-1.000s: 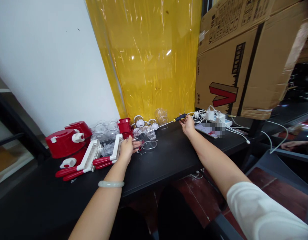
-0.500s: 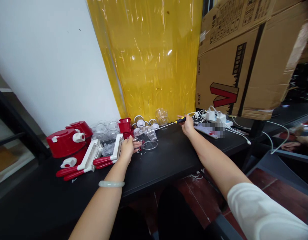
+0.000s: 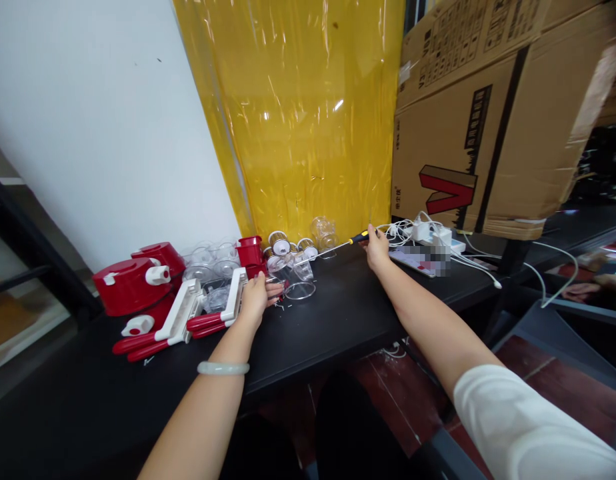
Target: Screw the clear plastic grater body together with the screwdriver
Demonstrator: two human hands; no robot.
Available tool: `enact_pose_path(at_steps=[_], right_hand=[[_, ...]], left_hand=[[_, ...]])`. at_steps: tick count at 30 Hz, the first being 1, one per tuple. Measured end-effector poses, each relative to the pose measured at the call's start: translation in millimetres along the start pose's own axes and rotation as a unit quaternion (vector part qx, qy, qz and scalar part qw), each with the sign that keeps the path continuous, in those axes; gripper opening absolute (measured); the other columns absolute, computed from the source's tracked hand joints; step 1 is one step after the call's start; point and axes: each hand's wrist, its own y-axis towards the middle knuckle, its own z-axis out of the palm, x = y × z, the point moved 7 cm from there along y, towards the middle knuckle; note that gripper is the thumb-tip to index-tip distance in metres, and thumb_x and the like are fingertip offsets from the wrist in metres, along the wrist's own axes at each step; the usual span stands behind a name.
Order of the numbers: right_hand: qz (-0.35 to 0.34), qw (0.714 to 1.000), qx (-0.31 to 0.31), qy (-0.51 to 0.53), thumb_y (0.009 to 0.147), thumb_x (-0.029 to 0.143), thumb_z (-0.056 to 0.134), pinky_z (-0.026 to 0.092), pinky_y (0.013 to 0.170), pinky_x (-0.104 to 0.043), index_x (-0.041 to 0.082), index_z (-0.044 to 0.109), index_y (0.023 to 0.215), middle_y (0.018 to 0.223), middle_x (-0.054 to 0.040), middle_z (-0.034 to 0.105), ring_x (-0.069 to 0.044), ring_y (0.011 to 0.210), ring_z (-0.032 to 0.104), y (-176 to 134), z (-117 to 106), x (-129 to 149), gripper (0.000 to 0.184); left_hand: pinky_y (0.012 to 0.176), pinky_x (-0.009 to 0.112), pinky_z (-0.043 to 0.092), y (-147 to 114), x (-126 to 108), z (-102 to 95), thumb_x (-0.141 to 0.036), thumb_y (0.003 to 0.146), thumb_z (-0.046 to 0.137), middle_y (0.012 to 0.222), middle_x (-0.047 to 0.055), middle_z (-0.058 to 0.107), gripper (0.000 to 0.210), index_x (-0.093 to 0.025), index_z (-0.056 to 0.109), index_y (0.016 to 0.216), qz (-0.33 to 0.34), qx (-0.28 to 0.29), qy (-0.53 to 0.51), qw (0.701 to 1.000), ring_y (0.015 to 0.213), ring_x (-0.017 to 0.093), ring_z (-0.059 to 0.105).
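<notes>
My right hand [image 3: 376, 250] is closed round the black-and-yellow handle of a screwdriver [image 3: 359, 237]. The long shaft slants down to the left, its tip end reaching a clear plastic cup-like part [image 3: 299, 289] with a round rim. My left hand [image 3: 255, 298] holds that part from its left side, fingers bent against it; the exact contact is partly hidden. Just left of this hand lie white frames with red handles [image 3: 181, 312]. Behind it stand red square containers [image 3: 250, 251] and white-and-metallic round parts [image 3: 279, 243].
Red round housings [image 3: 133, 287] and clear plastic cups [image 3: 203, 257] stand at the left. Small screws [image 3: 284, 307] lie on the black table [image 3: 338, 313]. A phone [image 3: 413, 261], white cables and a power strip [image 3: 431, 233] are at the right, beneath a large cardboard box [image 3: 463, 127].
My right hand's fingers have drawn in round the screwdriver handle, where some were stretched out before. The handle has shifted very slightly left. My left hand and the clear part look unmoved.
</notes>
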Motion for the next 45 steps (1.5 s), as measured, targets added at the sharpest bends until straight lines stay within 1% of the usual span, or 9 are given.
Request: enact_pose_path(at_steps=[4, 9, 15, 21, 27, 31, 38, 41, 45], right_hand=[[0.007, 0.999, -0.034, 0.024, 0.076, 0.032, 0.072, 0.053, 0.056, -0.020, 0.024, 0.054, 0.090, 0.068, 0.0087, 0.059, -0.008, 0.057, 0.059, -3.3, 0.1, 3.0, 0.024], [0.052, 0.996, -0.008, 0.074, 0.085, 0.026, 0.056, 0.056, 0.063, -0.025, 0.025, 0.047, 0.083, 0.069, 0.0042, 0.066, -0.013, 0.069, 0.068, -4.8, 6.3, 0.1, 0.009], [0.036, 0.999, -0.003, 0.026, 0.089, 0.047, 0.057, 0.053, 0.056, -0.023, 0.025, 0.047, 0.084, 0.069, 0.0042, 0.065, -0.013, 0.062, 0.064, -4.7, 5.4, -2.5, 0.024], [-0.042, 0.997, -0.021, -0.056, 0.072, 0.046, 0.078, 0.044, 0.048, -0.017, 0.022, 0.060, 0.082, 0.068, 0.0067, 0.058, -0.008, 0.055, 0.054, -2.4, -1.4, 3.0, 0.032], [0.024, 0.999, -0.013, 0.023, 0.074, 0.025, 0.072, 0.051, 0.059, -0.019, 0.022, 0.054, 0.077, 0.068, 0.0064, 0.061, -0.009, 0.063, 0.061, -5.1, 2.6, 2.2, 0.018], [0.072, 0.994, -0.016, 0.078, 0.078, 0.019, 0.058, 0.053, 0.065, -0.022, 0.022, 0.051, 0.086, 0.074, 0.0024, 0.069, -0.013, 0.075, 0.069, -7.5, 3.6, 0.8, 0.011], [0.058, 0.998, 0.002, 0.021, 0.086, 0.046, 0.057, 0.051, 0.061, -0.023, 0.025, 0.052, 0.097, 0.083, 0.0018, 0.067, -0.013, 0.071, 0.065, -3.5, 3.4, -3.9, 0.025], [0.005, 0.999, -0.006, -0.050, 0.079, 0.058, 0.065, 0.046, 0.055, -0.020, 0.025, 0.057, 0.097, 0.081, 0.0045, 0.060, -0.008, 0.061, 0.057, 0.8, 0.1, -2.7, 0.039], [-0.012, 0.997, -0.020, -0.079, 0.071, 0.054, 0.075, 0.043, 0.052, -0.019, 0.022, 0.062, 0.094, 0.081, 0.0053, 0.057, -0.005, 0.055, 0.051, 5.0, -4.4, -4.2, 0.042]], left_hand=[[0.045, 0.018, 0.051, -0.1, 0.4, 0.4, -0.035, 0.104, 0.043, 0.073, 0.012, 0.077, 0.026, -0.015, 0.058, 0.096, -0.003, 0.002, -0.003, 1.000, 0.063, 0.020, 0.076], [0.048, 0.020, 0.052, 0.3, -0.1, 0.2, -0.034, 0.104, 0.044, 0.074, 0.013, 0.077, 0.026, -0.015, 0.059, 0.095, -0.001, -0.001, -0.002, 1.000, 0.065, 0.020, 0.077], [0.045, 0.019, 0.050, 0.1, -1.1, 0.5, -0.032, 0.105, 0.041, 0.073, 0.012, 0.077, 0.027, -0.015, 0.057, 0.091, 0.005, -0.001, 0.001, 1.000, 0.063, 0.019, 0.076], [0.044, 0.018, 0.050, -2.5, -2.6, 1.1, -0.031, 0.105, 0.042, 0.071, 0.011, 0.076, 0.025, -0.016, 0.055, 0.089, 0.003, 0.000, -0.004, 1.000, 0.061, 0.019, 0.076], [0.043, 0.017, 0.050, -1.8, -1.4, 0.5, -0.033, 0.105, 0.043, 0.067, 0.008, 0.075, 0.025, -0.016, 0.056, 0.092, -0.002, -0.002, -0.006, 1.000, 0.056, 0.017, 0.074], [0.047, 0.019, 0.052, -1.0, -0.2, -0.7, -0.035, 0.104, 0.046, 0.072, 0.011, 0.076, 0.025, -0.015, 0.058, 0.094, 0.000, -0.007, -0.006, 1.000, 0.061, 0.019, 0.076], [0.048, 0.020, 0.052, 0.3, 0.0, 0.1, -0.033, 0.104, 0.044, 0.072, 0.012, 0.077, 0.026, -0.015, 0.058, 0.091, 0.003, -0.003, -0.006, 1.000, 0.065, 0.020, 0.077], [0.047, 0.020, 0.052, 0.6, 0.1, -0.1, -0.032, 0.104, 0.044, 0.071, 0.012, 0.076, 0.026, -0.015, 0.058, 0.088, 0.005, -0.006, -0.009, 1.000, 0.064, 0.021, 0.077], [0.045, 0.020, 0.051, -3.7, -5.4, -2.4, -0.032, 0.101, 0.051, 0.066, 0.010, 0.074, 0.024, -0.016, 0.058, 0.085, 0.022, -0.025, -0.019, 0.999, 0.059, 0.020, 0.075]])
